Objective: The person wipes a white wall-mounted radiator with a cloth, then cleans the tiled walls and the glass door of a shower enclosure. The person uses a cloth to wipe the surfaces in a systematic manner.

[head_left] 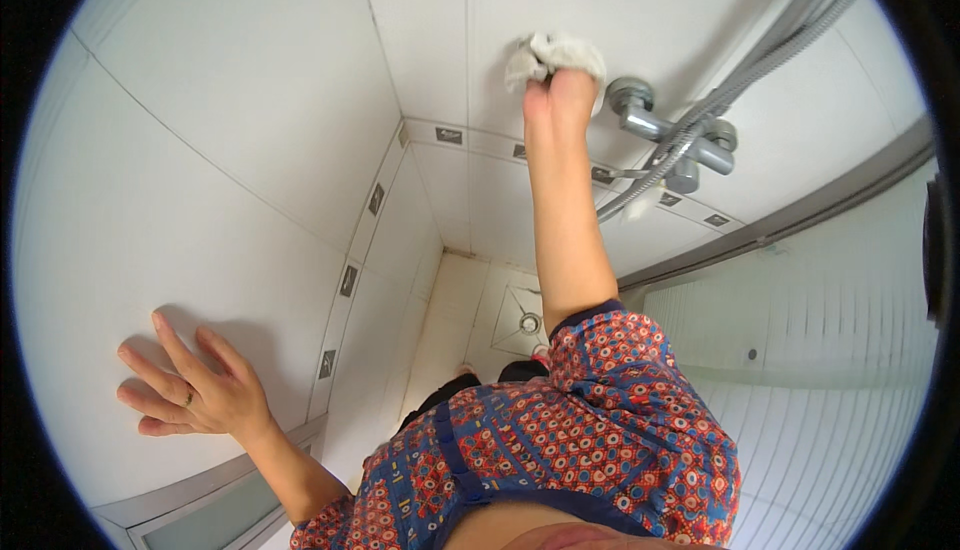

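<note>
My right hand (562,93) reaches far forward to the white tiled wall (430,50), closed on a crumpled off-white cloth (570,53) that lies against the tiles. The fingers are mostly hidden by the cloth. Just right of it is a chrome shower mixer tap (665,135) with a ribbed metal hose (740,80) running across it. On the left, my left hand (205,390) rests flat on the side wall (190,240), fingers spread, with a ring on one finger and nothing held.
A band of small dark decorative tiles (376,199) runs along both walls. Below, a round drain (529,323) sits in the tiled floor near my feet. To the right stands a ribbed glass panel (800,350) with a grey frame (800,225). A grey-framed panel (215,520) is at lower left.
</note>
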Motion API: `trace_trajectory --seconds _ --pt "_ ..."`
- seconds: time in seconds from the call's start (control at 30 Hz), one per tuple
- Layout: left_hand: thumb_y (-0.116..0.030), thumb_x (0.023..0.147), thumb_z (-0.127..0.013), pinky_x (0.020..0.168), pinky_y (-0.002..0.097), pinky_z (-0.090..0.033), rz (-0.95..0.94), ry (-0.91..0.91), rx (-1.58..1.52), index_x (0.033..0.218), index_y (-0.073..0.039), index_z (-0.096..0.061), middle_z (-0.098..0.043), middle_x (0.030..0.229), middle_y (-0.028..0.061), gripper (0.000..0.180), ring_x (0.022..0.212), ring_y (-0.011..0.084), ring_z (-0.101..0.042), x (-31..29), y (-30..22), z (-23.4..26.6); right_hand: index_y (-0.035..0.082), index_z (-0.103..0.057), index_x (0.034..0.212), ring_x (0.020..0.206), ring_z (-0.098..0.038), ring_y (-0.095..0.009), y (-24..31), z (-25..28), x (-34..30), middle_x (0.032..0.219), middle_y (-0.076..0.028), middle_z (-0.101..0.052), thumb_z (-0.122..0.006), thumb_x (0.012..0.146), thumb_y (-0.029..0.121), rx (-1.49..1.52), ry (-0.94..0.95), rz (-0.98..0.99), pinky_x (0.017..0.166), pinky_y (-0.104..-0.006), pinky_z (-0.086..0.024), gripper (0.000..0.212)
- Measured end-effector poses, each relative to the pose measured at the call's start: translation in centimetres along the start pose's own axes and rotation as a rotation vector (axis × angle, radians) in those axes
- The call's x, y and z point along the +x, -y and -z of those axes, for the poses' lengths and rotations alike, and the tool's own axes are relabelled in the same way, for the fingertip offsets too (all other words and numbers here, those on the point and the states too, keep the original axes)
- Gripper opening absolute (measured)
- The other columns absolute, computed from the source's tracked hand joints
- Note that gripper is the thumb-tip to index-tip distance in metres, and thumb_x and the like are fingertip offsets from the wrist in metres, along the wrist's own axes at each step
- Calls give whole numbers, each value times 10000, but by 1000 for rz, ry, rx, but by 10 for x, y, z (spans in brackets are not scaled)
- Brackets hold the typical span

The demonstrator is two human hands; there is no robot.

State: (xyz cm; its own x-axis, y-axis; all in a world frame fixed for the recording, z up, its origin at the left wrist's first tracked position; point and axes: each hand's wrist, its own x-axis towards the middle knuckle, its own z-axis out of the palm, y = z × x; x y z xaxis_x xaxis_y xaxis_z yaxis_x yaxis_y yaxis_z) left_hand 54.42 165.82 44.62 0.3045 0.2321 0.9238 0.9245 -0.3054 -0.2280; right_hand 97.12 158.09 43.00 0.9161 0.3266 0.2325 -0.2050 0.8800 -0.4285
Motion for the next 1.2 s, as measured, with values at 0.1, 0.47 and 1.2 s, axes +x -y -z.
trace_trajectory --seconds 0.1,0.47,1.2 --pt "-284 897 -606 1134 471 75 17 4 13 1300 -212 -584 -347 1509 80 411 1451 301 -115 0 -1 0 30 -482 758 567 -473 -208 32 -69 36 695 -74 -494 -544 705 -105 17 -180 388 441 -315 -359 158" --pt "-256 898 -611 1159 426 2 26 -53 -49 1309 -252 -574 -389 1490 14 413 1441 258 -196 4 5 12 -35 -468 1153 947 -542 -385 106 -148 71 1072 -227 -542 -597 792 61 -1499 -118 1021 784 -445 -480 396" --pt "-145 921 -557 1149 403 -141 93 -88 -112 1285 -261 -587 -422 1467 -43 384 1397 217 -313 -7 5 2 -41 -650 908 1044 -463 -441 205 -210 51 1169 -252 -467 -621 718 72 -1801 264 1769 911 -532 -392 223"
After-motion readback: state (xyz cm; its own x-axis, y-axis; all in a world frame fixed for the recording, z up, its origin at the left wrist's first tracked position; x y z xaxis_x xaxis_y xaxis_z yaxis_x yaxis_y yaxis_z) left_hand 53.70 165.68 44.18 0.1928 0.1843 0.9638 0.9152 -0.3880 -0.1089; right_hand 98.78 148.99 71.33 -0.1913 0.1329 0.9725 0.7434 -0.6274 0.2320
